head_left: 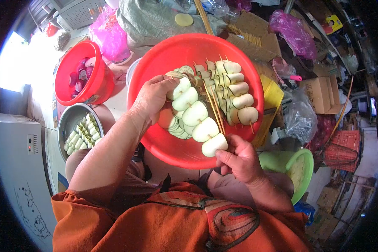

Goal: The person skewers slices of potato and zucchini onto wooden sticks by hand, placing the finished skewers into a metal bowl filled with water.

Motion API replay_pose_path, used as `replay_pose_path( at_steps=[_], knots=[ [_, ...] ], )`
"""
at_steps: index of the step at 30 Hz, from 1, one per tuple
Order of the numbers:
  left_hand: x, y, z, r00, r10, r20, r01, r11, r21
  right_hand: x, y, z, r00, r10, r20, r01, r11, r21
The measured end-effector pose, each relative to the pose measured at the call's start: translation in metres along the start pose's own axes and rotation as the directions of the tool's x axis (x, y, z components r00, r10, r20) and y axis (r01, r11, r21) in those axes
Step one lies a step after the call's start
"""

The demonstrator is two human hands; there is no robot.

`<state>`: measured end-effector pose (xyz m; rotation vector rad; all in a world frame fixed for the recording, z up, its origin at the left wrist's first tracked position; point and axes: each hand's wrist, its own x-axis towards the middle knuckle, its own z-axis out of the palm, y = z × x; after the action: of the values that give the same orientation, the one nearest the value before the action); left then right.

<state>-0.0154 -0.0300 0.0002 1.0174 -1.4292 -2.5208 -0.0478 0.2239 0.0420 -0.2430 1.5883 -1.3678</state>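
Note:
Over a big red basin [164, 152], a skewer of pale, round vegetable slices [195, 114] is held slantwise between my two hands. My left hand [153, 95] pinches its upper end, thumb on top. At the lower end, my right hand [240, 158] has thumb and fingers closed by the last slice. Inside the basin, finished skewers [235, 86] with dark-edged slices are stacked on the right. Loose thin slices [177, 128] lie to the left, partly hidden under the held skewer. Several bare bamboo sticks [214, 107] rest in the middle.
A red bucket [100, 63] with purple onion pieces stands at left, above a metal bowl [63, 126] of more skewers. A green tub [308, 168] sits by my right knee. Plastic bags [292, 33] and cardboard boxes [321, 94] crowd the right. A white appliance [17, 155] is at far left.

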Motion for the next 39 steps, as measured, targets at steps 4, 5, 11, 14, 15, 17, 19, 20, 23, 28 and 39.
replay_pose_path(
  at_steps=[4,5,11,14,15,17,19,20,23,28,39],
  knots=[
    [0.005,-0.006,-0.003,1.0,-0.006,-0.009,0.007,0.999,0.036,0.0,0.001,-0.001,1.0,0.001,0.015,-0.001,1.0,-0.006],
    [0.006,-0.007,-0.004,1.0,-0.007,-0.009,0.007,0.999,0.036,-0.001,0.0,0.0,1.0,0.005,0.012,-0.005,1.0,-0.008],
    [0.008,-0.014,-0.004,0.999,-0.033,-0.006,0.034,0.999,0.039,-0.002,0.001,0.0,0.999,0.0,0.034,0.0,1.0,-0.004],
    [0.01,-0.017,-0.005,0.999,-0.036,0.009,0.036,0.999,0.041,-0.003,0.001,0.0,0.999,0.007,0.043,-0.006,1.0,-0.022],
    [0.008,-0.016,-0.004,0.999,-0.045,-0.001,0.045,0.997,0.056,-0.003,0.002,0.0,0.999,0.006,0.043,-0.005,1.0,-0.022],
    [0.01,-0.018,-0.004,0.999,-0.052,-0.01,0.053,0.996,0.071,-0.002,0.006,0.001,1.0,-0.019,0.019,0.019,0.999,-0.026],
    [0.016,-0.025,-0.009,1.0,-0.029,0.009,0.028,0.997,0.074,-0.002,0.006,0.0,0.999,-0.024,0.028,0.025,0.999,-0.028],
    [0.015,-0.024,-0.008,1.0,-0.028,0.009,0.027,0.997,0.074,-0.002,0.007,0.0,0.999,-0.029,0.037,0.03,0.999,-0.03],
    [0.012,-0.023,-0.004,1.0,-0.03,-0.002,0.03,0.998,0.058,-0.001,0.01,0.001,0.999,-0.028,0.032,0.029,0.999,-0.026],
    [0.012,-0.027,-0.005,0.999,-0.036,-0.002,0.036,0.99,0.137,-0.002,0.012,0.0,0.997,-0.032,0.064,0.038,0.996,-0.086],
    [0.011,-0.032,-0.003,0.999,-0.049,-0.006,0.049,0.983,0.175,-0.002,0.013,0.003,0.994,-0.104,0.046,0.113,0.945,-0.306]
  ],
)
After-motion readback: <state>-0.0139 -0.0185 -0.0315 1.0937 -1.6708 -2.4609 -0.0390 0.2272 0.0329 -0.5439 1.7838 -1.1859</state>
